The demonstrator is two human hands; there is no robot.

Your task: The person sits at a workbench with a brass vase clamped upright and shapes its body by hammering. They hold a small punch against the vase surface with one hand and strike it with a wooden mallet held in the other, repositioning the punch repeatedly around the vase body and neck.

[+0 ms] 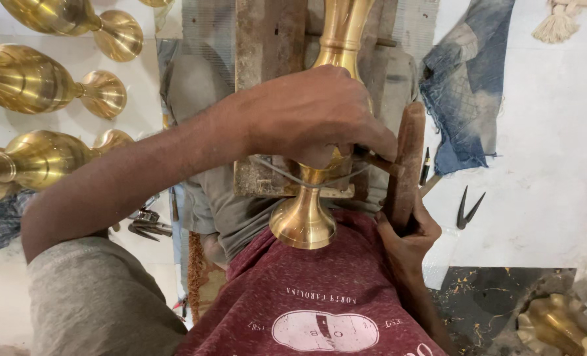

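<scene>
On a white floor, the left hand (313, 115) is gripping a thin punch (376, 160) against a brass vase (305, 217); the right hand (405, 231) is clasping a wooden mallet (407, 158) beside it, dividers (468, 206) lying near.

A polished brass vase (316, 158) lies lengthwise away from the person, its flared foot nearest, just below the left hand (320, 118) that covers its waist. A worn wooden mallet (405, 165) stands upright in the right hand (405, 234), just right of the left hand.
</scene>
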